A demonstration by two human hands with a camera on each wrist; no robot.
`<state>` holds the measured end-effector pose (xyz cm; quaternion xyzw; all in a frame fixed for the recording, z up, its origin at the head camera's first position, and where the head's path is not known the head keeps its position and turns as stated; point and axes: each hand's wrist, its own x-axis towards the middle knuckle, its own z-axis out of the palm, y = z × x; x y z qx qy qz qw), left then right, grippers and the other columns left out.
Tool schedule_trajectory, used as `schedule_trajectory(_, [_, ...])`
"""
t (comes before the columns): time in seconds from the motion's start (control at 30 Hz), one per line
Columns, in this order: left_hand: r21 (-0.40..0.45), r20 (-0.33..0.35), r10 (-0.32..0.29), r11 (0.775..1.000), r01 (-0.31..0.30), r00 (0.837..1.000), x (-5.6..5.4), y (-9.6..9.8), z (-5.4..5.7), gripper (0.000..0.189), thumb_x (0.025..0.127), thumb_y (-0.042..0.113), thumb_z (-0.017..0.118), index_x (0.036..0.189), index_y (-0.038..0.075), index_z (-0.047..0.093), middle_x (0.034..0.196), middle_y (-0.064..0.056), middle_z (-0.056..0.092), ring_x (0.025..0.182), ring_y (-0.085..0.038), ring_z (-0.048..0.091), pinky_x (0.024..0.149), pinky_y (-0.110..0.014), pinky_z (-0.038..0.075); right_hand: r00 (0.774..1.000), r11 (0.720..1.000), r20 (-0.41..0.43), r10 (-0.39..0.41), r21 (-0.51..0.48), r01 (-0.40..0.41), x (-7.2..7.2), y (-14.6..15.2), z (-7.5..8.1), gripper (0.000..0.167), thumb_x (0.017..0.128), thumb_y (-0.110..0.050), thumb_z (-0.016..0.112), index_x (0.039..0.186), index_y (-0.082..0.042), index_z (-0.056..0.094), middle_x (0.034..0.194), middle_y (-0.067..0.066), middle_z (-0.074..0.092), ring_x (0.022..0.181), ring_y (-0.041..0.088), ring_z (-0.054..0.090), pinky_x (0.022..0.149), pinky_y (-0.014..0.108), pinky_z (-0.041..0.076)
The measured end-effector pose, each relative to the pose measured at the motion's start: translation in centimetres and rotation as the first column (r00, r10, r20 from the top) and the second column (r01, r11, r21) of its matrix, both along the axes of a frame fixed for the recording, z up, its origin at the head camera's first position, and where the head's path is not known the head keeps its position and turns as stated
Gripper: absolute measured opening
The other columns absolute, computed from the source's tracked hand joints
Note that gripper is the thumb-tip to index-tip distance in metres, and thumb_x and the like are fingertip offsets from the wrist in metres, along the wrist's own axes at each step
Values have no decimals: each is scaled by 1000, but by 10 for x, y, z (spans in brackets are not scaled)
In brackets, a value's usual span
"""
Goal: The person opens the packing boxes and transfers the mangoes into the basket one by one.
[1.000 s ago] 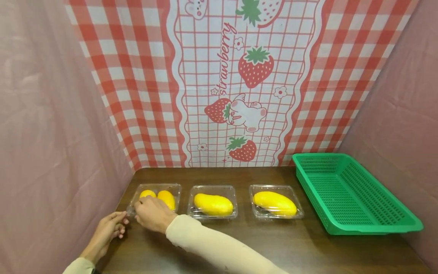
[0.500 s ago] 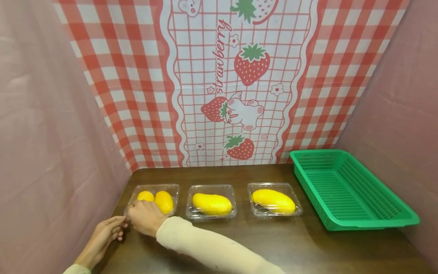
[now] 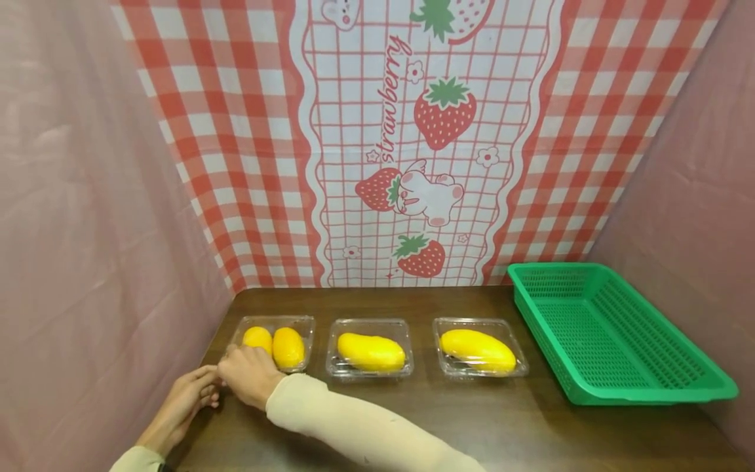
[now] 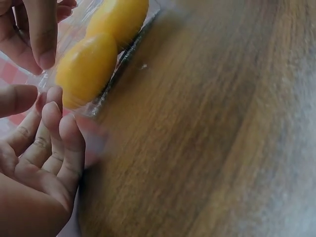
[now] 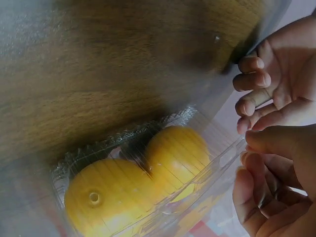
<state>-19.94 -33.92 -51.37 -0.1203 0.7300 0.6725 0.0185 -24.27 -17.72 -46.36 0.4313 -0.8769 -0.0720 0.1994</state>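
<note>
Your clear box stands at the end of the row farthest from the green basket, with the middle box and the last box between it and the basket. At its corner away from the basket, your right hand pinches the lid edge between thumb and forefinger. Your left hand, its other fingers loosely curled, appears to pinch that edge close by; the exact contact is too small to tell. Watch that corner: if both hands pull hard, it could crack, or the lid could spring up and jolt the box. An upward tug with the base unbraced might tip it and send the fruit rolling towards the basket. The box looks wider along the row, so its long axis points roughly at the basket. Inside, the mango nearer the basket and the farther mango lie side by side; the nearer one's long axis runs across that direction, while the farther one is partly behind your right hand.
</note>
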Motion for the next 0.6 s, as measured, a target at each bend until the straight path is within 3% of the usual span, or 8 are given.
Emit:
schedule_trajectory(0.37, [8,22,19,1000,-19,1000,-2,0,2,17,107,9,49,108,3,64,89,0,59,69,-13,58,66,-30,56,992,1000,-124,24,20,-21,-2,-6,-9,7,97,-34,72,102,-29,73,93,-10,63,71,3,59,55,18,52])
schedule_trajectory(0.6, [8,16,23,1000,-23,1000,-4,0,1,16,104,2,47,113,-3,60,86,-1,59,67,-13,58,63,-29,55,990,998,-128,59,11,-58,-3,-8,-11,9,100,-29,68,103,-30,76,93,-9,61,70,4,58,55,18,52])
